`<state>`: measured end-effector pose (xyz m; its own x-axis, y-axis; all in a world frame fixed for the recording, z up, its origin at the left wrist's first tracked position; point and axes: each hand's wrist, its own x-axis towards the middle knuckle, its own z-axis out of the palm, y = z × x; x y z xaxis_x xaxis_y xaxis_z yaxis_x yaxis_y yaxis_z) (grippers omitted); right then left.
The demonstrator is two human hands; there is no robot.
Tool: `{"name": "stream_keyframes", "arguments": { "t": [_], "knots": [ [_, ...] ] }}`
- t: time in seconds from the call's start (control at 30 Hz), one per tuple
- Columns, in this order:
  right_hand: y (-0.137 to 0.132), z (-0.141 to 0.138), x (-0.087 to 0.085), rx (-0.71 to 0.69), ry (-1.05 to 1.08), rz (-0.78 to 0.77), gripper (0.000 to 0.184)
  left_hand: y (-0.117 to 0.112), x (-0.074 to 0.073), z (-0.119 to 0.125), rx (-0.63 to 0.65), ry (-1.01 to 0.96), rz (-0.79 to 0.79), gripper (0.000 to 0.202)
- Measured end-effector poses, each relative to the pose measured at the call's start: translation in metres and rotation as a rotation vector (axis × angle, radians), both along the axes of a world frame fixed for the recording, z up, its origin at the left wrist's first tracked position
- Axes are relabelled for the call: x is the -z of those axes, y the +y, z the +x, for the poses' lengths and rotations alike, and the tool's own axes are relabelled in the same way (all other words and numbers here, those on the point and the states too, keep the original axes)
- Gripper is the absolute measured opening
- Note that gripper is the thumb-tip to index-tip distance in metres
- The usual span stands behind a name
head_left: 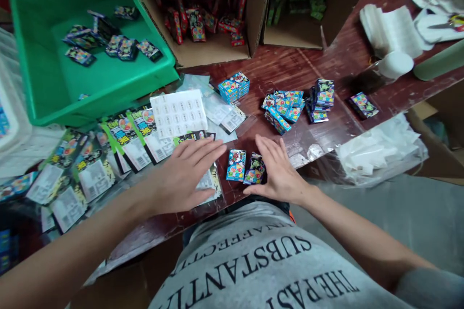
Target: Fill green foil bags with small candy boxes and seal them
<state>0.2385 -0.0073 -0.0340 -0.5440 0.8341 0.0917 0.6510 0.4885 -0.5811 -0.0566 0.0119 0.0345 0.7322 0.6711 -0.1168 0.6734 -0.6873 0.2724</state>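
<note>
My left hand [192, 166] lies flat, fingers stretched out, over a printed plastic pouch [213, 183] near the table's front edge. Just right of its fingertips is a small light-blue candy box [236, 164]. Beside that sits a dark purple-blue box [254, 170], its right side partly covered by my right hand [278, 169]. The thumb and fingers of that hand are spread around this box; whether they press on it I cannot tell. Behind my left hand, a white sheet of round stickers [179, 114] rests on more printed pouches [125, 135].
A green bin [97, 88] with dark boxes stands at left back. Cartons hold red packs [197, 26] and green packs [319, 7]. Blue stacks [234, 87], loose blue boxes [284, 106] and dark boxes [324, 94] sit ahead; a white-filled bag [380, 149] is at right.
</note>
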Motion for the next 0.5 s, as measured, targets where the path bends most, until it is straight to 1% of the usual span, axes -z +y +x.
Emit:
{"name": "stream_keyframes", "arguments": {
  "t": [0.07,0.1,0.2,0.27,0.33,0.4,0.47,0.5],
  "knots": [
    [-0.002,0.013,0.003,-0.012,0.001,-0.004,0.138,0.010,0.010,0.019,0.013,0.010,-0.001,0.102],
    [-0.002,0.017,0.005,-0.026,0.006,-0.010,0.136,0.014,0.016,0.029,0.023,0.009,0.001,0.107],
    [0.001,0.020,0.011,-0.090,0.059,-0.013,0.122,0.019,0.031,0.049,0.032,0.005,-0.017,0.105],
    [0.006,0.020,0.014,-0.147,0.116,-0.013,0.117,0.016,0.037,0.056,-0.009,-0.012,-0.027,0.103],
    [0.012,0.019,0.017,-0.207,0.155,-0.019,0.120,0.010,0.040,0.061,-0.076,-0.037,-0.029,0.106],
    [0.016,0.015,0.019,-0.230,0.173,-0.015,0.124,0.003,0.039,0.064,-0.136,-0.042,-0.034,0.110],
    [0.018,0.012,0.022,-0.216,0.184,-0.003,0.122,-0.001,0.035,0.064,-0.168,-0.032,-0.041,0.116],
    [0.018,0.011,0.021,-0.206,0.191,0.001,0.118,-0.001,0.031,0.061,-0.161,-0.023,-0.047,0.120]
  ]
}}
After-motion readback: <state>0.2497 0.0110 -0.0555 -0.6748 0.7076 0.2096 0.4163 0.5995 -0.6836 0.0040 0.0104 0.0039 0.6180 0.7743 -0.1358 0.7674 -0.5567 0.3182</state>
